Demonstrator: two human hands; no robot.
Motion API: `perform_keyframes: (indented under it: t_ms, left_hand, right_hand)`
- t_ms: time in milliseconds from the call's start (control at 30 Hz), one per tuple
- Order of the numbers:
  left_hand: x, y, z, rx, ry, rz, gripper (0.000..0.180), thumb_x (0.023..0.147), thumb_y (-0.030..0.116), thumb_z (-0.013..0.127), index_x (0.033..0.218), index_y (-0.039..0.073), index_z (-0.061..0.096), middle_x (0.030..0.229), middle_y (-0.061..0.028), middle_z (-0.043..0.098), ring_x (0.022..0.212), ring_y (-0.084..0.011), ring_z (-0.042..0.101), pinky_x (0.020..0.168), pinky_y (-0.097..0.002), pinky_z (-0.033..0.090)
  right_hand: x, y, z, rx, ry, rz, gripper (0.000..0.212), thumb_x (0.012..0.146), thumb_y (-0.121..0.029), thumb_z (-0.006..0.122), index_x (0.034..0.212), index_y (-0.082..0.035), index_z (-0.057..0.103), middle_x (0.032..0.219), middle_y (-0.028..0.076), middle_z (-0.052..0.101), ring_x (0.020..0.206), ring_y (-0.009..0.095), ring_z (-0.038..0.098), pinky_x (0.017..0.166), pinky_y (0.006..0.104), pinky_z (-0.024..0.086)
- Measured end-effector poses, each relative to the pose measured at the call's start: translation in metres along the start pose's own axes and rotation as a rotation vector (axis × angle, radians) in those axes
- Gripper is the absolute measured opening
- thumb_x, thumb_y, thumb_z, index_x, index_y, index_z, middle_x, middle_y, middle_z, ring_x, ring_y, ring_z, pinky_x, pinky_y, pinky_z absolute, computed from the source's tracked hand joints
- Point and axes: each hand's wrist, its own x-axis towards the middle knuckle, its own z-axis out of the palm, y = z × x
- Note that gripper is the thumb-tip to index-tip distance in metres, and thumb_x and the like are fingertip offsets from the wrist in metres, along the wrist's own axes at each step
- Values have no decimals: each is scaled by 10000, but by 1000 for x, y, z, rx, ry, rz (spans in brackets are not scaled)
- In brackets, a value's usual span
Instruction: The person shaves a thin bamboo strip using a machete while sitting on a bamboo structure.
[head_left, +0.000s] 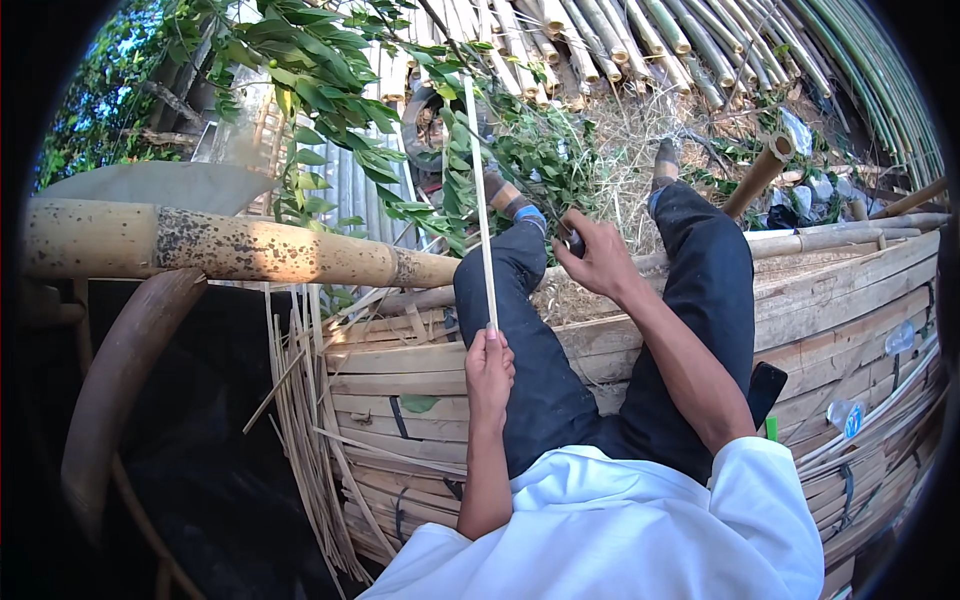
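My left hand (489, 372) is closed round the lower end of a long, thin bamboo strip (480, 200). The strip rises nearly upright from my fist, past my left knee, toward the leaves. Over the gap between my knees, my right hand (598, 258) has its fingers curled toward the thumb. Something small and dark shows between them, too little to name. The right hand is apart from the strip.
I sit on stacked split bamboo slats (400, 385). A thick bamboo pole (240, 245) crosses at the left, by a curved brown wooden piece (130, 380). Leafy branches (320, 100) hang ahead; cut bamboo poles (680, 40) lie beyond. A phone (766, 390) and plastic cups (845, 416) are at right.
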Motion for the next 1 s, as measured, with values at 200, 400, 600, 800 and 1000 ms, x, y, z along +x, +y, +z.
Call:
perform_keyframes:
  t_ms: [200,400,600,800,1000]
  left_hand:
    - [8,-5,-2,167,-4,182,303,1020,326,383,841,100,477,589,71,342,469,1,287,404,-177,217]
    - [-6,-2,0,523,45,323,349,1014,289,383,859,3,510,574,-30,433,522,-124,431,504,-328,362]
    - [-11,-15,-9,630,58,357,367,1009,319,393,845,7,491,571,-131,417,502,-236,439,514,-376,369]
    - [-15,-11,-7,627,42,360,367,1007,310,398,828,2,488,573,-134,420,508,-251,440,518,-382,372]
    - [-13,-23,-18,636,47,292,351,1005,296,406,826,7,492,596,-128,439,529,-234,446,533,-367,375]
  right_hand:
    - [-20,-8,21,-265,-100,-521,244,651,-263,696,762,-79,582,616,111,605,599,333,615,532,434,476]
    - [-28,-20,28,-391,-318,-292,228,645,-285,665,747,-82,645,632,138,628,637,334,638,588,436,509]
    - [-9,-5,9,-440,-276,-79,228,655,-287,648,774,-101,704,650,176,638,654,342,648,634,442,526]
    - [-22,-16,14,-412,-408,-246,264,660,-296,643,803,-85,713,667,181,645,681,350,654,660,437,532]
    - [4,-1,0,-431,-322,59,263,721,-312,617,784,-75,711,687,199,649,697,357,657,679,448,532]
